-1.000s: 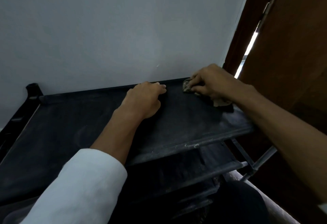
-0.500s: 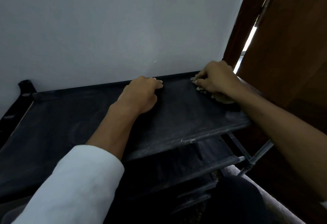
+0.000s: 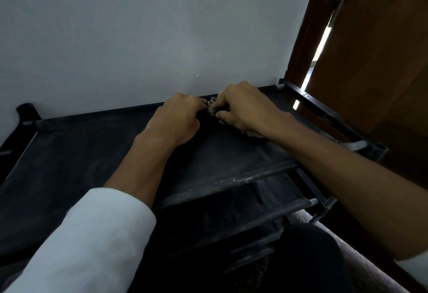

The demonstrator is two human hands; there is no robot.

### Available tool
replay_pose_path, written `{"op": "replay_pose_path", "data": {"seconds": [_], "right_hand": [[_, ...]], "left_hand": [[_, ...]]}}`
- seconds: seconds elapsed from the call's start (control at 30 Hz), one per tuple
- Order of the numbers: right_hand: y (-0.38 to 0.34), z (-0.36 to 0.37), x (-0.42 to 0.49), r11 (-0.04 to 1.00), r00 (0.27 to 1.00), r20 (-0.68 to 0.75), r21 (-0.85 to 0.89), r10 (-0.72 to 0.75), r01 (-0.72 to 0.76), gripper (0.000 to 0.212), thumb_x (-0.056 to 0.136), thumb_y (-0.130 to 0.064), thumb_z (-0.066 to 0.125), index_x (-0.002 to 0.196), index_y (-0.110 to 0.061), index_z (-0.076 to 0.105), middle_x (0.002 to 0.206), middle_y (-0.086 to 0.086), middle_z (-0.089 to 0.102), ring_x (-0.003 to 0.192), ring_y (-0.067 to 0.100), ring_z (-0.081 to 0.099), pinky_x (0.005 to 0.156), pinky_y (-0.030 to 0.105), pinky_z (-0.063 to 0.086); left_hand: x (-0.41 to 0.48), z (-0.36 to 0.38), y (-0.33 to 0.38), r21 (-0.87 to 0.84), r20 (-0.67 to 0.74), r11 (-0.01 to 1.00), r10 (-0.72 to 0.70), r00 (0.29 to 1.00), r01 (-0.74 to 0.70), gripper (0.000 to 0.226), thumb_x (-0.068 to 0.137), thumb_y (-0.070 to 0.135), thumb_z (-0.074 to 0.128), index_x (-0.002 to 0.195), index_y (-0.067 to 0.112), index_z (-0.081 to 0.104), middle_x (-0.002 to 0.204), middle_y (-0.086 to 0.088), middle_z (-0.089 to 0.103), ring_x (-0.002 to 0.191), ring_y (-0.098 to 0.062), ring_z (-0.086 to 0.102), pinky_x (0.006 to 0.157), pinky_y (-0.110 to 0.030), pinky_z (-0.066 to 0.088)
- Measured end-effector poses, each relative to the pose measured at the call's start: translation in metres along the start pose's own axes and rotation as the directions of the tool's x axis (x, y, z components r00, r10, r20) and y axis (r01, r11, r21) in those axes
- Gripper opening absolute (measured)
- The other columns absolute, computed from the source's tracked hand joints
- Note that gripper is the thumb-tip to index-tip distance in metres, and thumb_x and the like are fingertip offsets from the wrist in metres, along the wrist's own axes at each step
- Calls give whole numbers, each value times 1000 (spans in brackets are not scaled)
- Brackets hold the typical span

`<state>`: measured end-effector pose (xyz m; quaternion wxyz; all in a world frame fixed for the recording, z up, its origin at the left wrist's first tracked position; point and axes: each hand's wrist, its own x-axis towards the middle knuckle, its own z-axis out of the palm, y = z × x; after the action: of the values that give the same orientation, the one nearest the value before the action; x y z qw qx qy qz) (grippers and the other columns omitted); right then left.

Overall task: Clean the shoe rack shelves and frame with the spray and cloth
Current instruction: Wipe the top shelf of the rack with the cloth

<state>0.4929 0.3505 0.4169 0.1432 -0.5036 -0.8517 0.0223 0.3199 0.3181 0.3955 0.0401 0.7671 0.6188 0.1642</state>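
Head view: the cloth [image 3: 211,107] sits bunched at the back edge of the top shelf [image 3: 92,153], just under the wall [image 3: 162,37], toward 12 o'clock from the middle of the view. The right hand [image 3: 243,107] is on its 3 o'clock side, with fingers curled round it and gripping it, and more of the cloth shows under the palm. The left hand [image 3: 178,119] is on its 9 o'clock side, with fingers curled and tips touching the cloth. I cannot tell whether they pinch it. No spray is in view.

Risks, as I judge them:
- The shelf looks like stretched fabric, so both hands pressing at the back could make it sag or pull off its bars.
- With two hands working one small wad, a tug could pull it from the right hand's grip and drop it behind the rack against the wall.
- The cloth already looks grey, so rubbing on could smear grime onto the wall or back onto the shelf.
- Pale dust lies on the front rail [image 3: 231,180] at 6 o'clock. Pushed forward, it would fall onto the lower shelf [image 3: 266,202].
- The frame [image 3: 328,119] at 3 o'clock looks unwiped and could be missed.
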Motion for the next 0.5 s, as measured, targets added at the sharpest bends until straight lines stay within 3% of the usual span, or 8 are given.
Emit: {"op": "replay_pose_path", "data": {"seconds": [0.1,0.3,0.5], "right_hand": [[17,-12,4,996,998,50,-86,38,-34,29,86,-23,74,114,-31,75,107,7,73,90,25,68,82,37,58],[76,-50,-1,964,963,143,-171,227,-202,35,85,-20,77,119,-28,72,117,5,70,100,23,63,85,32,52],[96,-49,-15,990,985,146,-120,87,-70,52,90,-19,72,137,-32,55,130,3,65,116,23,60,97,38,48]], "left_hand": [[0,1,-1,-7,28,1000,-10,1000,11,70,78,-7,48,142,22,54,152,3,47,138,-29,45,110,-51,42],[2,3,-2,-54,30,998,-18,999,19,69,83,-7,47,144,26,52,154,6,44,141,-27,42,114,-49,38],[3,8,-6,-53,38,998,-11,999,13,73,81,-3,43,143,34,52,156,8,41,145,-19,37,116,-48,35]]}}
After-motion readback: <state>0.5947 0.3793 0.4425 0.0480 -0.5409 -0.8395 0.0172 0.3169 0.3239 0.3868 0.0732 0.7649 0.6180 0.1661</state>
